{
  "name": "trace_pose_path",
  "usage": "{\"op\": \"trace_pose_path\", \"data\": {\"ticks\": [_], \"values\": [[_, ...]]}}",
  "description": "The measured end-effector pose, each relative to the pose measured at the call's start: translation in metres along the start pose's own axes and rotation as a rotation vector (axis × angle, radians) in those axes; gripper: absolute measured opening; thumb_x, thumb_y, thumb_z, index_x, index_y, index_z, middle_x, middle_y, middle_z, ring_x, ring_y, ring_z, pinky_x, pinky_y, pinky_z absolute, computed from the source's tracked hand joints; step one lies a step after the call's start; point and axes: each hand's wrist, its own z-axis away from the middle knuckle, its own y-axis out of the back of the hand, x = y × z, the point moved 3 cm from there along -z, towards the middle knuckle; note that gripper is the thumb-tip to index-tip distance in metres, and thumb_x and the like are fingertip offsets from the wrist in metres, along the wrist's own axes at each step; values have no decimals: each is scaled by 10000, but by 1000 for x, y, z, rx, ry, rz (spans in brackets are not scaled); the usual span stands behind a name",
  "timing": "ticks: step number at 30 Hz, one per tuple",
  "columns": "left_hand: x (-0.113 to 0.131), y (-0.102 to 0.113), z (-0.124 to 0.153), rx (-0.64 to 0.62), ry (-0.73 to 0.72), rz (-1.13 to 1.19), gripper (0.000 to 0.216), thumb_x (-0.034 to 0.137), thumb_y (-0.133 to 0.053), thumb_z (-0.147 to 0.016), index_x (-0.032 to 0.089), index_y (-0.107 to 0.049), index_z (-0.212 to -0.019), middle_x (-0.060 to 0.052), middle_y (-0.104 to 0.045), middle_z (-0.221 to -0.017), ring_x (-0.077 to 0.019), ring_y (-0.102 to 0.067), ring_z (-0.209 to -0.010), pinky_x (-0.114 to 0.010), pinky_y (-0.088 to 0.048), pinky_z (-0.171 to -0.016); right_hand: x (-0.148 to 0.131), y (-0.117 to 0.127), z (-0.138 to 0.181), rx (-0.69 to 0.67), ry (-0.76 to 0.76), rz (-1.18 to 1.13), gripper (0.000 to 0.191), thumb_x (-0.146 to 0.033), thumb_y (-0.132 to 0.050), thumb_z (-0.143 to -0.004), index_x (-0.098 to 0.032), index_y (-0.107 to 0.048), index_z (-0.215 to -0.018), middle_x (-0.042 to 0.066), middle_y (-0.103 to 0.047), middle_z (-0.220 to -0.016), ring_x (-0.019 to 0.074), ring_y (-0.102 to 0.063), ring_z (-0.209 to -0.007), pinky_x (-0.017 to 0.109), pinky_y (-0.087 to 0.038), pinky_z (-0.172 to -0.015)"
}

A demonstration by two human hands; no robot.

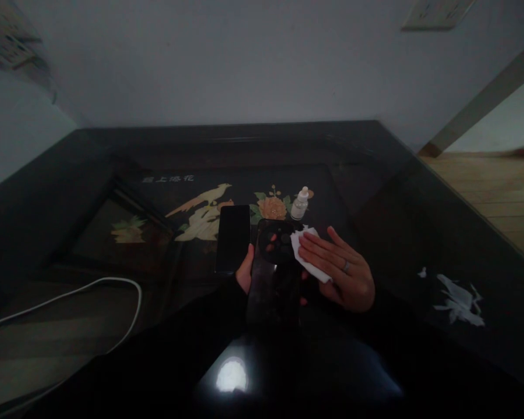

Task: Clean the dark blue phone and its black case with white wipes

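My left hand (245, 270) grips a dark smartphone (274, 291) from beneath, thumb along its left edge and fingertips showing at its right edge. The phone's back, with a large round camera module, faces me. My right hand (341, 269) holds a folded white tissue (311, 256) under its fingers at the phone's upper right edge, beside the camera module. A second phone (233, 238), black screen up, lies on the dark glossy table (358, 157) just left of the held one. Behind them stands a small white-capped dropper bottle (300, 203).
Torn white tissue scraps (460, 299) lie on the table at the right. A white cable (133, 285) loops at the lower left. The wall (222, 64) rises behind the table's far edge, with a socket (436, 13) at upper right and a power strip (6, 35) at upper left.
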Motion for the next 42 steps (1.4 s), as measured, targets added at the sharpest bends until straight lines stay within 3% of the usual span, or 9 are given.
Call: {"op": "trace_pose_path", "data": {"ticks": [2,9,15,20,23,27,33,38,42], "values": [[-3,-4,3,-33,28,-10,713,661,-234,-801,142,-527,-1192,-174,-618,-1080,-284,-564,-1000,-515,-375,-827,1,1,-2,20,-47,-16,510,-131,-382,-802,-109,-393,-1311,141,-522,-1262,238,-418,-1233,528,-321,-1017],[-1,-3,2,63,-34,21,625,623,-249,-825,205,-538,-1188,-115,-601,-1143,-312,-557,-1011,-562,-356,-827,1,1,-4,54,-105,-88,534,-108,-375,-794,-157,-381,-1326,105,-529,-1265,237,-434,-1223,547,-291,-1033],[-4,-5,2,-10,17,-30,581,605,-373,-800,171,-585,-1124,-134,-612,-1121,-304,-571,-980,-529,-385,-798,3,1,-6,21,-146,-142,494,-93,-367,-806,-116,-415,-1297,141,-510,-1276,240,-402,-1247,545,-287,-1034],[-4,-2,2,101,8,-2,639,629,-351,-792,241,-421,-1294,-120,-571,-1177,-329,-555,-1001,-561,-369,-809,5,6,-8,48,-167,-215,462,-95,-357,-816,-151,-452,-1264,109,-546,-1244,224,-451,-1210,549,-259,-1047],[-6,-4,2,74,83,-9,665,641,-310,-796,208,-436,-1284,-139,-556,-1196,-339,-560,-988,-549,-393,-774,11,8,-18,49,-233,-336,389,-121,-327,-858,-172,-520,-1192,78,-587,-1198,207,-474,-1190,526,-236,-1065],[-10,-9,4,24,143,-37,707,661,-237,-797,179,-476,-1256,-166,-572,-1169,-349,-583,-948,-552,-381,-779,20,6,-35,-66,-303,-561,359,-211,-287,-913,-210,-601,-1088,38,-625,-1145,180,-513,-1148,447,-266,-1070],[-10,-6,3,51,129,-53,695,637,-152,-820,253,-252,-1391,-171,-549,-1218,-331,-591,-979,-553,-286,-916,41,3,-43,-91,-460,-709,349,-305,-336,-915,-213,-672,-945,12,-685,-993,177,-597,-1019,372,-329,-1031],[-8,3,1,17,107,-180,724,634,-293,-805,111,-470,-1274,-151,-592,-1174,-294,-496,-1143,-414,-253,-1010,36,0,-47,-244,-402,-765,378,-337,-331,-910,-186,-676,-912,21,-679,-938,166,-620,-920,368,-321,-1027],[-12,9,-1,-7,115,-210,740,661,-344,-771,100,-531,-1216,-135,-597,-1172,-292,-458,-1185,-381,-251,-1024,38,-1,-48,-249,-470,-768,362,-340,-337,-912,-173,-658,-887,28,-667,-926,143,-615,-828,337,-392,-952]]}}
